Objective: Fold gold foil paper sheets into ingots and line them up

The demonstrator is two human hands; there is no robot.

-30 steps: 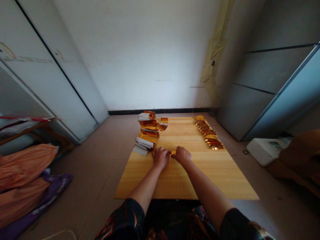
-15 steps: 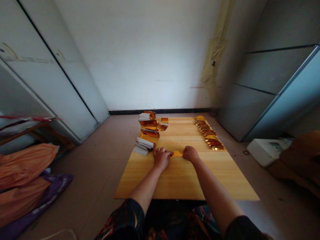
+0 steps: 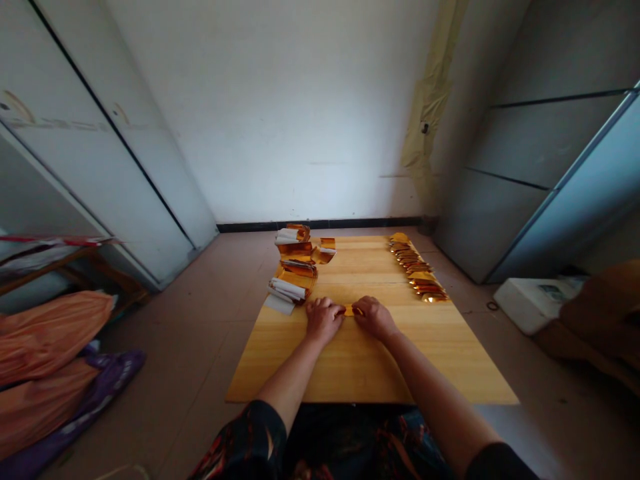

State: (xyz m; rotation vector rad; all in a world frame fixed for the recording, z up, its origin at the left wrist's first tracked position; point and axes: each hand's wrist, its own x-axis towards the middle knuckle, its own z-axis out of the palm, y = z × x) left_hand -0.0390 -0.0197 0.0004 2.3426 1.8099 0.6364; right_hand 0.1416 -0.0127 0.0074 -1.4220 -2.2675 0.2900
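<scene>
A small piece of gold foil paper (image 3: pixel 349 311) lies on the wooden board between my hands, only its middle showing. My left hand (image 3: pixel 324 319) pinches its left end, fingers curled. At the right end, my right hand (image 3: pixel 373 317) has its fingers closed on the paper, covering that corner. Just beyond my left hand are stacks of gold and white foil sheets (image 3: pixel 296 270), curled and overlapping. Two loose gold sheets (image 3: pixel 327 248) rest beside them. Along the board's right side runs a row of folded gold paper pieces (image 3: pixel 419 270).
The wooden board (image 3: pixel 370 367) is low, in front of my lap. A white wall (image 3: pixel 310 120) stands behind it, with pale cabinets (image 3: pixel 125 147) at left and a grey refrigerator-like cabinet (image 3: pixel 520 147) at right. Orange and purple bags (image 3: pixel 55 360) lie left; a white box (image 3: pixel 525 303) sits right.
My right hand has moved left, closer to my left hand, and its fingers now cover more of the gold paper. The visible strip of paper is shorter. My left hand stays nearly still.
</scene>
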